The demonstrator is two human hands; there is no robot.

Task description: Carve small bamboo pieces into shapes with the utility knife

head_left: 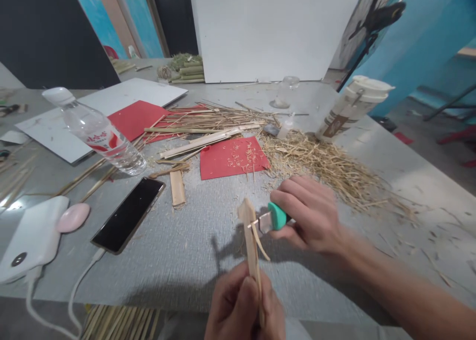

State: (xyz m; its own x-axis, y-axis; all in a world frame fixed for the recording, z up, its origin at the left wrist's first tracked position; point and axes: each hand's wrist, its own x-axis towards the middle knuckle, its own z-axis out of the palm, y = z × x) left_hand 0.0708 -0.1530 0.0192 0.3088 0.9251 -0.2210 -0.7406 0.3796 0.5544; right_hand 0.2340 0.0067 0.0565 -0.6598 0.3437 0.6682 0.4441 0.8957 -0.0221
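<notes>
My left hand [241, 305] is closed around the lower part of a pale wooden strip [250, 240], which stands up from the fist with a pointed, arrow-like top end. In my right hand [310, 213] is a utility knife [277, 216] with a green and black handle. Its blade rests against the strip's right side, below the pointed head. A thin curled shaving [261, 243] hangs there, still joined to the strip. Beyond the hands lies a red sheet [232, 159] scattered with small shavings. A short flat wooden piece [177, 187] lies to its left.
A water bottle [102, 134], a phone [128, 215] on a cable and a white power bank [33, 238] stand or lie at left. Straw-like shavings [327, 166] heap at right near a lidded cup [353, 106]. Long thin sticks [215, 116] spread across the back.
</notes>
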